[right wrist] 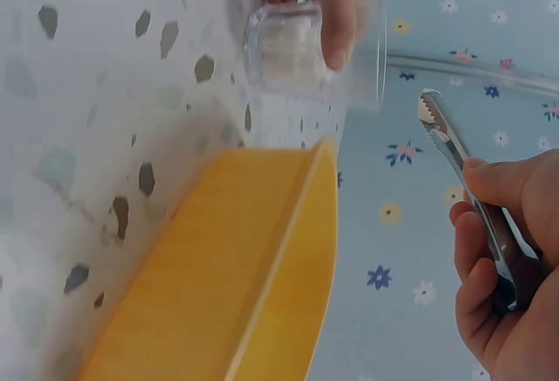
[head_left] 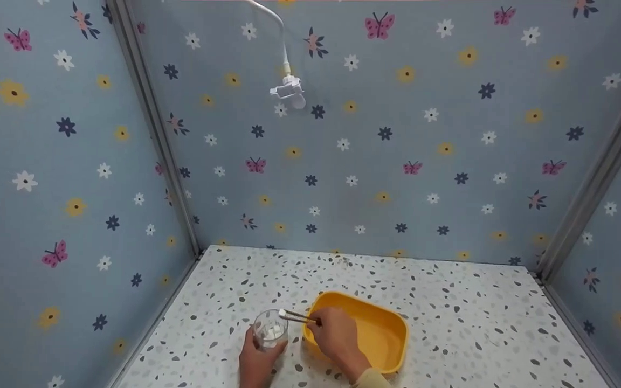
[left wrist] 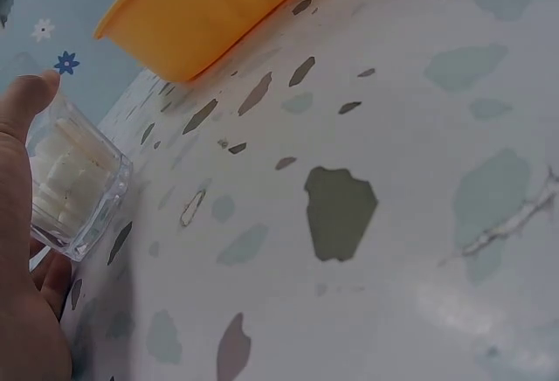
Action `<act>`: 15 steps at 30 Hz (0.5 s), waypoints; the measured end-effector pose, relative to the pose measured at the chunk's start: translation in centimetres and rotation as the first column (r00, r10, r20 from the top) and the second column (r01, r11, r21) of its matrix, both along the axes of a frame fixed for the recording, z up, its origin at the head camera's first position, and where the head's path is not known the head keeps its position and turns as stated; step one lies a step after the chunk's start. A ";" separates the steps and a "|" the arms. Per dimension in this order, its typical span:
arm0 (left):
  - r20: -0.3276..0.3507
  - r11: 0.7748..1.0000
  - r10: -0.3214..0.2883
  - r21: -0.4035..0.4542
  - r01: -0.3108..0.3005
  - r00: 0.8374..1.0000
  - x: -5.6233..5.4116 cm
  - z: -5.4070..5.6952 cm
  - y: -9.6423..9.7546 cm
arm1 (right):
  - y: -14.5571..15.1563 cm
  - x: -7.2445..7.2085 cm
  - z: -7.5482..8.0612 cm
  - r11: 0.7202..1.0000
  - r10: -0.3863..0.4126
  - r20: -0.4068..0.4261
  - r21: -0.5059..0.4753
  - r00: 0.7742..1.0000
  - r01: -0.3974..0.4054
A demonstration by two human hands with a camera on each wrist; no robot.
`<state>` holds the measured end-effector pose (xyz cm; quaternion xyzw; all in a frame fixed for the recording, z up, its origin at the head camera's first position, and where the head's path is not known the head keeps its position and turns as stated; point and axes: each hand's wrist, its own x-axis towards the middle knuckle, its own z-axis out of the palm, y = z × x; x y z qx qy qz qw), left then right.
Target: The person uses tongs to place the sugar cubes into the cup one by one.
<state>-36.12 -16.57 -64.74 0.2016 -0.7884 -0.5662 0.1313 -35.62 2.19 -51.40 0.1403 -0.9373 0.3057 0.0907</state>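
Observation:
My left hand (head_left: 258, 360) holds a clear glass (head_left: 259, 325) upright on the table, thumb and fingers around its sides. White cubes (left wrist: 70, 176), which look like sugar cubes, fill the lower part of the glass in the left wrist view. In my right hand (head_left: 337, 335) is a pair of small metal tongs (right wrist: 491, 215), gripped near the hinged end. Their tips are at the glass's rim, with a small white cube (head_left: 282, 313) at them in the head view. The right wrist view does not show this cube clearly.
A yellow rectangular tub (head_left: 401, 328) stands just right of the glass, beneath my right hand. The speckled table (head_left: 472, 323) meets flower-patterned walls at the back and sides. A white clip on a bendy arm (head_left: 288, 89) hangs before the back wall.

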 end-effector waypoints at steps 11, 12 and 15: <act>-0.022 0.999 -0.032 0.033 0.032 0.999 0.3 0.3 0.0 | -1.8 0.5 -0.5 0.997 0.062 0.033 0.038 0.998 -0.063; -0.019 0.999 -0.032 0.034 0.032 0.999 0.3 0.3 0.0 | -1.8 0.5 -0.5 0.997 0.065 0.031 0.037 0.997 -0.066; -0.009 0.999 -0.027 0.029 0.027 1.000 0.4 0.2 -0.1 | -1.9 0.5 -0.6 0.997 0.077 0.039 0.028 0.996 -0.078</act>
